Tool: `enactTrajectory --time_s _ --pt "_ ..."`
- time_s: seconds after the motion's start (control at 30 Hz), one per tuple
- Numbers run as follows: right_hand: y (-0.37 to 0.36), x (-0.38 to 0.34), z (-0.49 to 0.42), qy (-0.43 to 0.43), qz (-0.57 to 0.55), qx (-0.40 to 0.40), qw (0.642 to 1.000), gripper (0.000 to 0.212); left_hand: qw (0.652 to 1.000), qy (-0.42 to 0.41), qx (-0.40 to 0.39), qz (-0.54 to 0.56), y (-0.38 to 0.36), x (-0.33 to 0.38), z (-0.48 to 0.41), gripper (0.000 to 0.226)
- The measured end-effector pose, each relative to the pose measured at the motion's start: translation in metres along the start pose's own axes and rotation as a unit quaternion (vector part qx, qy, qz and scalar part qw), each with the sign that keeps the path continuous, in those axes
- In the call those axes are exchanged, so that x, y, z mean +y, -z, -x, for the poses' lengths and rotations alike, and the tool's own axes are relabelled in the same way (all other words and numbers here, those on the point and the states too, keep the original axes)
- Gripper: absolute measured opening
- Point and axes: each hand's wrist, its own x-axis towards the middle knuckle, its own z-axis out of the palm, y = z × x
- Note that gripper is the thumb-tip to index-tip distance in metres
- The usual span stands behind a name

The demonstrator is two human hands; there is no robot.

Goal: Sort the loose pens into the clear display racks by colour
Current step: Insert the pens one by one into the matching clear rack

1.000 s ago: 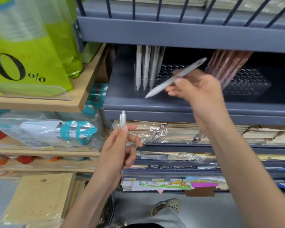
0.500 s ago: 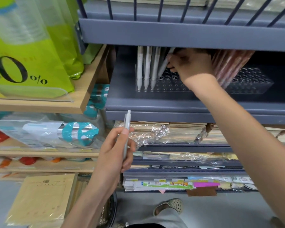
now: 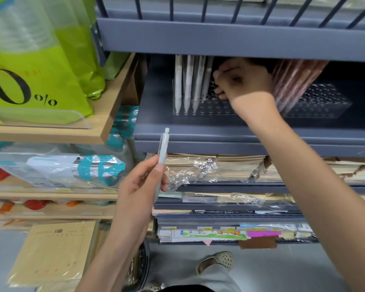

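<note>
The left hand [image 3: 139, 186] holds a pale grey-blue pen [image 3: 164, 148] upright, below and in front of the grey shelf [image 3: 198, 133]. Its grip pinches the lower barrel between the thumb and curled fingers. The clicker end stands free above the fingers, level with the shelf's front lip and well apart from the racks.

The right hand [image 3: 243, 81] reaches into the shelf opening over the left clear rack [image 3: 209, 109], knuckles toward the camera and fingers curled. Its fingertips sit just beside the rightmost of the pale pens [image 3: 188, 81]. Whether this grip pinches that pen or only touches it cannot be told, as the fingers hide the contact.

Four pale pens stand tip-down at the left end of that rack, close together. The holes to their right show open as far as the wrist. The right clear rack [image 3: 322, 102] stands just beside the first and carries reddish-brown pens [image 3: 293, 81] at its left end, leaning with their tops toward the right. The rest of its holes show open.

The front edge of the upper shelf [image 3: 219, 39] hangs low over both racks and hides the pens' tops, so headroom is tight. To the left, a wooden shelf [image 3: 105, 127] carrying green bags [image 3: 46, 60] comes close to the grey shelf's side. Below the lip lie wrapped paper stacks [image 3: 230, 167].
</note>
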Motion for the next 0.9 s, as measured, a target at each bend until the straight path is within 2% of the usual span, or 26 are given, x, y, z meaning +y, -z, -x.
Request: enactTrajectory --time_s 0.07,0.27,0.4,0.5,0.63,0.8,0.9 --pt "0.005 -0.006 0.023 -0.013 -0.054 -0.004 0.998 0.017 1.0 -0.001 -0.008 0.029 -0.001 0.002 0.001 0.025" --pt "0.004 -0.018 0.091 -0.005 -0.047 -0.196 0.98 0.015 0.998 -0.038 0.001 0.042 -0.007 0.007 -0.001 0.014" --pt "0.001 -0.017 0.105 -0.01 -0.049 -0.209 0.977 0.012 0.997 -0.076 -0.015 -0.012 -0.015 0.014 -0.002 0.014" --pt "0.008 -0.015 0.102 -0.03 -0.081 -0.18 0.98 0.011 0.988 -0.13 -0.026 -0.08 -0.02 0.023 -0.008 0.013" --pt "0.025 -0.016 0.084 -0.044 -0.183 -0.065 0.98 0.014 0.962 -0.198 -0.002 -0.187 -0.021 0.041 -0.038 0.015" --pt "0.034 -0.013 0.059 0.004 -0.135 0.06 0.989 0.012 0.931 -0.176 0.01 -0.32 -0.031 0.054 -0.101 0.061" --pt "0.03 -0.009 0.048 0.026 -0.088 0.07 0.993 0.006 0.938 -0.134 -0.03 -0.319 -0.039 0.056 -0.132 0.081"
